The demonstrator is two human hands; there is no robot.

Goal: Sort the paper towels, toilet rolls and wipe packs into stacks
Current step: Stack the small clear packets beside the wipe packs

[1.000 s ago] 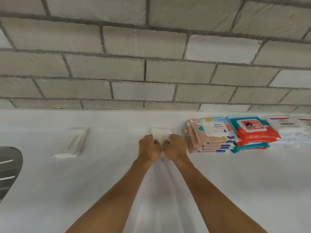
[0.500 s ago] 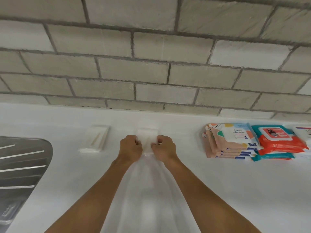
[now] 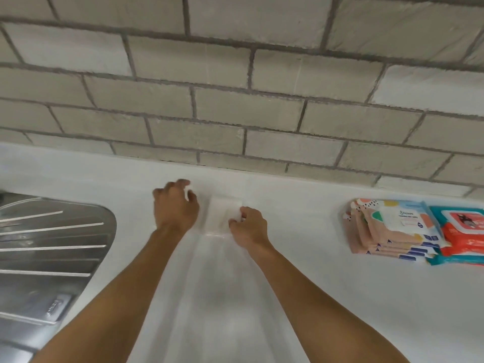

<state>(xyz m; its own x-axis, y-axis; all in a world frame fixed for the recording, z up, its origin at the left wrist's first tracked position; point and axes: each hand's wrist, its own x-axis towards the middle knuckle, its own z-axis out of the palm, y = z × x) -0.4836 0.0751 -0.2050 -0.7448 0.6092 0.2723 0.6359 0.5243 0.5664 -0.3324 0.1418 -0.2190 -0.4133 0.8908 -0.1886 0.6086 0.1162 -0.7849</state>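
Two hands work near the back edge of the white counter (image 3: 340, 297), close under the brick wall (image 3: 235, 100). The right hand (image 3: 248, 227) pinches the near right corner of a folded paper towel (image 3: 221, 213). The left hand (image 3: 175, 209) curls just beside it, perhaps over something white, though blur hides what. A sink drainer (image 3: 52, 244) borders the left, and the stacked wipe packs (image 3: 387, 226) lie well apart to the right.

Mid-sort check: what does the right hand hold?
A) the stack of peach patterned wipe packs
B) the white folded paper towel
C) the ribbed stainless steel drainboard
B: the right hand pinches the right edge of the white folded paper towel lying on the white counter.
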